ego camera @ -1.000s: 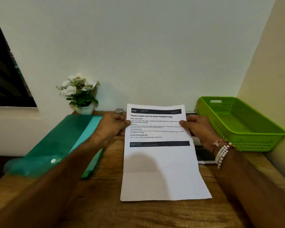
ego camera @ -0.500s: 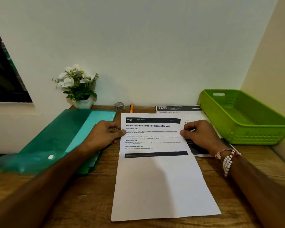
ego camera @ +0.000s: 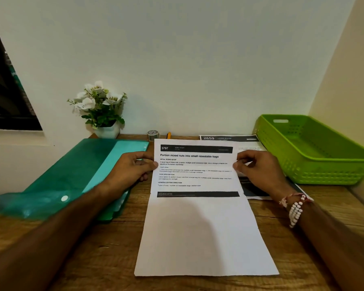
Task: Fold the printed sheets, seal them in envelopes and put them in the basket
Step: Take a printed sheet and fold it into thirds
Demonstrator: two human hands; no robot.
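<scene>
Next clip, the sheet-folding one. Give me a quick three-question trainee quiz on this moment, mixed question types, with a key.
1. True or false: the left hand holds an envelope.
2. What lies partly beneath the right hand? A) a stapler B) a second printed sheet C) scissors
3. Fill in: the held sheet carries the number ___ in its top bar.

Key: 1 false, since it pinches the held sheet's left edge; 2 B; 3 3797.
</scene>
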